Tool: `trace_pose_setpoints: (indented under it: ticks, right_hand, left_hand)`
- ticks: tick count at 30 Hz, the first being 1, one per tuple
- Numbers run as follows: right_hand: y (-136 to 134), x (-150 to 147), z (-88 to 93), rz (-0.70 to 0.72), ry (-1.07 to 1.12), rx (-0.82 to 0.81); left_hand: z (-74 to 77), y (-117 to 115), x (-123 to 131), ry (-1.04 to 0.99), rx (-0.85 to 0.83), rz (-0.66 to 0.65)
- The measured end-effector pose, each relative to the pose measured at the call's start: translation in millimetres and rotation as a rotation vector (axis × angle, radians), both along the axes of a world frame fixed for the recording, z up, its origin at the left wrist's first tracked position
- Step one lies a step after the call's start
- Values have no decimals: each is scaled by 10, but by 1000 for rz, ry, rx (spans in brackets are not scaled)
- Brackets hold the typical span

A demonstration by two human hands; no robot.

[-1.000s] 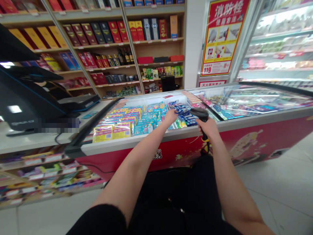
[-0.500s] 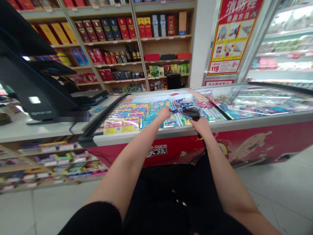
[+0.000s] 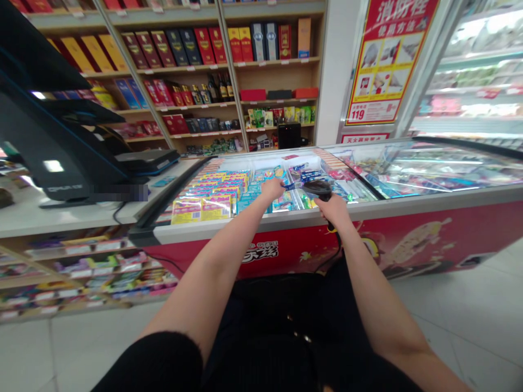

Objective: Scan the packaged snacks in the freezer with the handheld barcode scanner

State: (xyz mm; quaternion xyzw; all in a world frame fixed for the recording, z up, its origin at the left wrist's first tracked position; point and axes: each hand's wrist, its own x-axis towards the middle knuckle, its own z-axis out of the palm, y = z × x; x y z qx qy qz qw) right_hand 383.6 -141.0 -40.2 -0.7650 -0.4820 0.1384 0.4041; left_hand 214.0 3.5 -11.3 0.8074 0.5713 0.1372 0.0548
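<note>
Head view, standing by the freezer [image 3: 196,231]: left hand [image 3: 273,189] pinches one end of a blue packet [image 3: 292,186] between the fingertips; the rest of it juts out to the right, above the goods. Right hand [image 3: 333,209] has its fingers wrapped round the scanner [image 3: 317,188] handle, scanner head just beside the packet's right end. Can't tell from here if the two touch.

Packet is narrow, flat-looking, dark blue with paler patches; its print is too small to read. More blue packs [image 3: 310,175] lie on the far side of it in the freezer. Teal packs [image 3: 249,202] sit left of the packet, yellow packs [image 3: 216,207] left of those.

Writing: poster [image 3: 388,60] at far right says 消防栓, 使用方法 under it, 119 lower down. Small sign [image 3: 365,138] below starts 灭火器. Freezer's red front carries big white characters, partly behind the left arm, and an ice-cream picture to the right. Terminal [image 3: 81,152] lettering, at left, is unreadable.
</note>
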Motion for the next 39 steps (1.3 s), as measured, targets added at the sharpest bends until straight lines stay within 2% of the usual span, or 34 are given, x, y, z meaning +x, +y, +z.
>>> trace_pose_setpoints:
  ticks: [12,20,25,30,34,39]
  right_hand:
    - [-99,165,-57,-7,151,87]
    - [-169,288,-42,-50,146,67]
    - [-184,410,-58,-76,172,78]
    - [-207,536,-82,-102,223,121]
    - [-243,621,-77,-124,250,163]
    - [-264,722,-102,-153,265,169]
  left_hand:
    - [-104,322,124,222,87,22]
    - [-108,369,196,296,129,46]
    - [-125,321,231,285,144,64]
    - [-42,185,407,167,242,17]
    - [12,35,675,62,241,-105]
    - [-31,-128,1002,51,235,-259]
